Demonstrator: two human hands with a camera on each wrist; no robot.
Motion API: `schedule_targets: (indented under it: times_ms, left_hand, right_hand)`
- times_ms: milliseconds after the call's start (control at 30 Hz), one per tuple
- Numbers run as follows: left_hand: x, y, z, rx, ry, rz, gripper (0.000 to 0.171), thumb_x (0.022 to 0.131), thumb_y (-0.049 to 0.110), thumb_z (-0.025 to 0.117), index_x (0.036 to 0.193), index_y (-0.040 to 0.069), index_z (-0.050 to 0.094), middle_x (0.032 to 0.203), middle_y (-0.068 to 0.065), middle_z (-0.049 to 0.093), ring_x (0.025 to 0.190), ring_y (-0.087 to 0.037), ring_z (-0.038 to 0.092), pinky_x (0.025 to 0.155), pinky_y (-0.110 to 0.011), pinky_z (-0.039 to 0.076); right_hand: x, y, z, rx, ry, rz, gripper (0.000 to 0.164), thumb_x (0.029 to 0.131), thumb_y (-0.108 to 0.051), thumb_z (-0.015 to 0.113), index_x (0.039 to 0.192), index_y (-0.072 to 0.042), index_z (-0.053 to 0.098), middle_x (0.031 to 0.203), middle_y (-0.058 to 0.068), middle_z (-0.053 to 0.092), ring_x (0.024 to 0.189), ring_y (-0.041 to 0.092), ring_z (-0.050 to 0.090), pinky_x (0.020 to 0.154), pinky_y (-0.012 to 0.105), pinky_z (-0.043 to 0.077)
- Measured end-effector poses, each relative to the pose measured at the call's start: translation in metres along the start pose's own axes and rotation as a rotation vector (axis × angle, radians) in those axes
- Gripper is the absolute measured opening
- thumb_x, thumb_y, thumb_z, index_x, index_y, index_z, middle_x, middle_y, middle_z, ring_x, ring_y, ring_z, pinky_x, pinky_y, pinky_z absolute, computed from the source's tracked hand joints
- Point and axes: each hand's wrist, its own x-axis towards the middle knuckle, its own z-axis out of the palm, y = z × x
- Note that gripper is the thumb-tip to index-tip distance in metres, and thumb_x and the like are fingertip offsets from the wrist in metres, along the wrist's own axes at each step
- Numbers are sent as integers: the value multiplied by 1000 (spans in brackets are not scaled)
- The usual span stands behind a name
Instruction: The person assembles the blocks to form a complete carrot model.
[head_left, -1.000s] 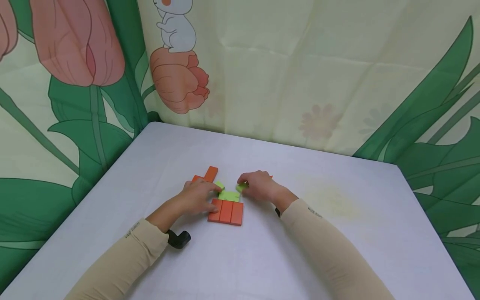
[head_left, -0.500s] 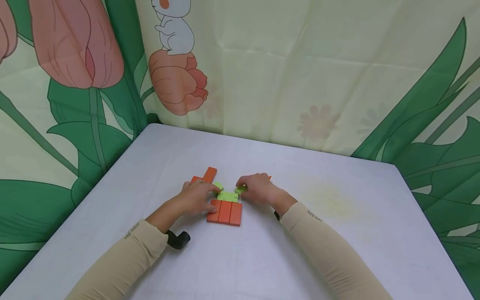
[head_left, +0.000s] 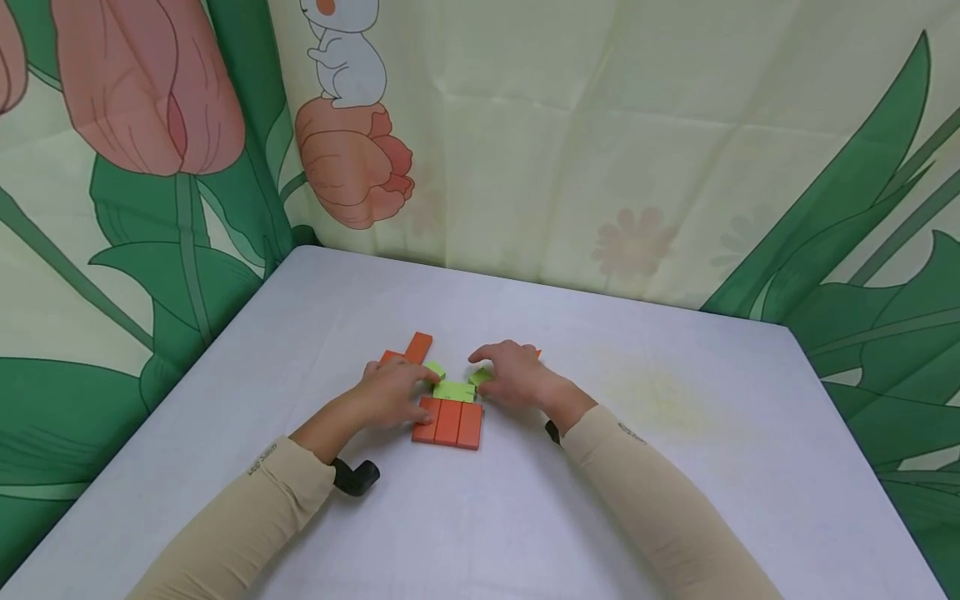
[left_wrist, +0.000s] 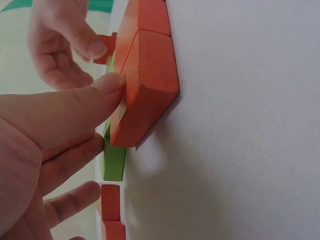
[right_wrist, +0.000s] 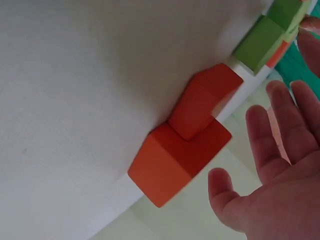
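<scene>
You are facing a cream fabric backdrop (head_left: 540, 150), where a printed white animal (head_left: 351, 71) is sitting on a pink-orange tulip (head_left: 348, 167) and green leaves (head_left: 840, 212) are flanking the white table (head_left: 480, 525) before you.

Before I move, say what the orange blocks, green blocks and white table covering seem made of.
Orange blocks: probably matte painted wood; one edge looks worn. Green blocks: likely the same, judging by their dull faces. White table covering: seemingly dull woven fabric; fine texture shows.
</scene>
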Motion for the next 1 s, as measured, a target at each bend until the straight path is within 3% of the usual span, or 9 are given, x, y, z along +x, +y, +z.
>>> schedule_targets:
  times_ms: [200, 433, 1000]
  left_hand:
    - [0, 0, 1, 0, -5, 0, 55, 82, 32, 85, 132, 20, 65, 128, 0, 62, 128, -27, 44, 99, -53, 31]
    - [0, 0, 1, -10, -4, 13, 56, 82, 31, 85, 133, 19, 65, 129, 0, 61, 128, -28, 44, 98, -53, 31]
    - [-1, -2, 2, -21, 3, 30, 57, 82, 30, 84, 133, 17, 64, 130, -1, 61, 127, -29, 44, 96, -52, 32]
  right_hand:
    - [-13, -6, 0, 22, 53, 9, 49, 86, -29, 77, 131, -12, 65, 127, 4, 65, 121, 29, 53, 98, 51, 37]
    - [-32, -16, 11, 180, -6, 40, 59, 87, -29, 79, 136, -5, 58, 136, 9, 57, 130, 29, 48, 107, 41, 40]
    - [-39, -21, 22, 162, 3, 29, 60, 89, -33, 75, 138, -5, 55, 138, 10, 54, 127, 31, 47, 106, 47, 39]
